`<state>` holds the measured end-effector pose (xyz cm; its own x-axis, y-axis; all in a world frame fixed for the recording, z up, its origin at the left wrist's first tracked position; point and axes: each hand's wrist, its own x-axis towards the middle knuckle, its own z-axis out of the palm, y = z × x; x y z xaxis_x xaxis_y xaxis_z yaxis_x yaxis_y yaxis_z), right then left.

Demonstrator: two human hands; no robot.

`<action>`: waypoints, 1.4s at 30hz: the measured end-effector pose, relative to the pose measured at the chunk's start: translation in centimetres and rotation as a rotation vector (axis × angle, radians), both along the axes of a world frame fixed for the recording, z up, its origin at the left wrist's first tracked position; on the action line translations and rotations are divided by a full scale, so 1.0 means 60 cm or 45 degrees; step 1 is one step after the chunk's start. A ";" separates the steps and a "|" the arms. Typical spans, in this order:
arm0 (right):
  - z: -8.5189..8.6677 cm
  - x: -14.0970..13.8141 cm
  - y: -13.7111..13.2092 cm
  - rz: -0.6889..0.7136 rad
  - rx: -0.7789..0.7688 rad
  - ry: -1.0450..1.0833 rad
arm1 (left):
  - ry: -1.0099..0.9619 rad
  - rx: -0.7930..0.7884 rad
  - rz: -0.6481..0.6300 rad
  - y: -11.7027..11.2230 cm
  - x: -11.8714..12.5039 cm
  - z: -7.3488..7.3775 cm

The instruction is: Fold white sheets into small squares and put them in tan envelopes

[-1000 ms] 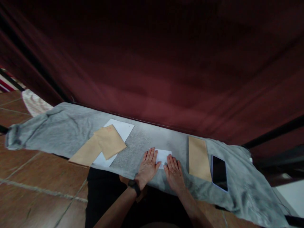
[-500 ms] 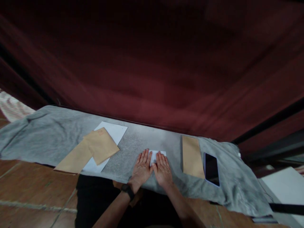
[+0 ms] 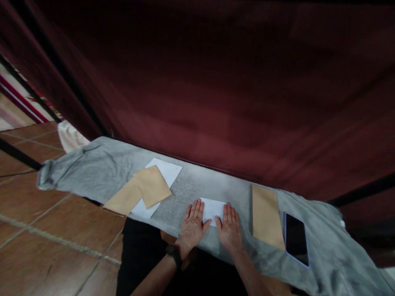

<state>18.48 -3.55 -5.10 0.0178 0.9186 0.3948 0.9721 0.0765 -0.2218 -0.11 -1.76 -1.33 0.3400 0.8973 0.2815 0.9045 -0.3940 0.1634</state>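
My left hand [image 3: 192, 227] and my right hand [image 3: 230, 227] lie flat, fingers stretched out, on a small folded white paper [image 3: 212, 208] that rests on a grey cloth [image 3: 92, 172] over a narrow surface. The left hand presses the paper's left edge, the right hand its right edge, and the thumbs nearly meet at its near edge. A dark watch sits on my left wrist. Neither hand holds anything.
Two brown envelopes [image 3: 151, 186] overlap a white sheet [image 3: 168, 170] to the left. A long brown envelope [image 3: 266, 216] and a dark phone [image 3: 295, 238] lie to the right. A dark red curtain [image 3: 216, 82] hangs behind. Brown floor tiles [image 3: 46, 238] lie below left.
My hands have spread apart sideways across the folded paper after being close together. The view has swung towards the left.
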 end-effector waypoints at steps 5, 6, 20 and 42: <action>-0.002 0.000 0.000 0.000 -0.043 -0.030 | -0.046 -0.007 -0.021 -0.013 -0.025 0.002; -0.001 0.000 0.001 0.001 -0.059 -0.035 | -0.068 -0.007 -0.018 -0.013 -0.035 0.004; -0.005 -0.007 -0.001 -0.040 -0.023 0.000 | 0.086 0.024 0.610 0.055 -0.258 0.074; 0.110 -0.140 0.056 0.328 -0.374 1.354 | -0.274 0.086 0.272 -0.003 -0.080 0.138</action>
<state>10.09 -0.22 1.48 0.0126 0.9981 0.0607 0.2427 0.0558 -0.9685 -4.93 -1.96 6.94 0.0721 0.9188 0.3880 0.9155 -0.2154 0.3399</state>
